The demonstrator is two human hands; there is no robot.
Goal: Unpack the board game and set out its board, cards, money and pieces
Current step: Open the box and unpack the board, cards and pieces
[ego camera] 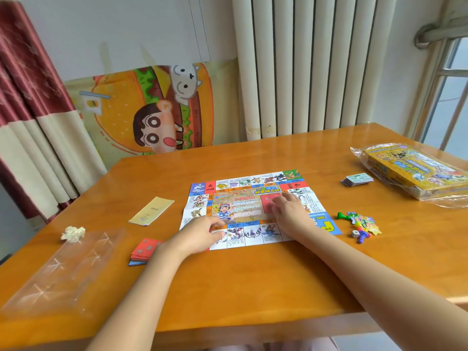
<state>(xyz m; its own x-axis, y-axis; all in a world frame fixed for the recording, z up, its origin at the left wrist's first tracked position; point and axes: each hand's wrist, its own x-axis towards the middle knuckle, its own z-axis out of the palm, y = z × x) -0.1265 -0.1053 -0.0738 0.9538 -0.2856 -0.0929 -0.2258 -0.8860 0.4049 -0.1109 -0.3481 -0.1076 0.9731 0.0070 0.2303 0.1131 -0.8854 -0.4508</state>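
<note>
**Two hands rest on the opened board**

On the orange table (253,279), at the far left, lie a clear plastic wrapper (63,269) and a crumpled paper (73,233), then a yellow leaflet (151,211) and a stack of red cards (143,250). The left hand (202,235) lies flat, fingers stretched, on the near left corner of the board (253,234). The right hand (288,211) presses with straight fingers on a red field near the board's middle and grasps nothing. To the right are the coloured pieces (359,224), the money stack (357,179) and the game box (415,171).
</note>
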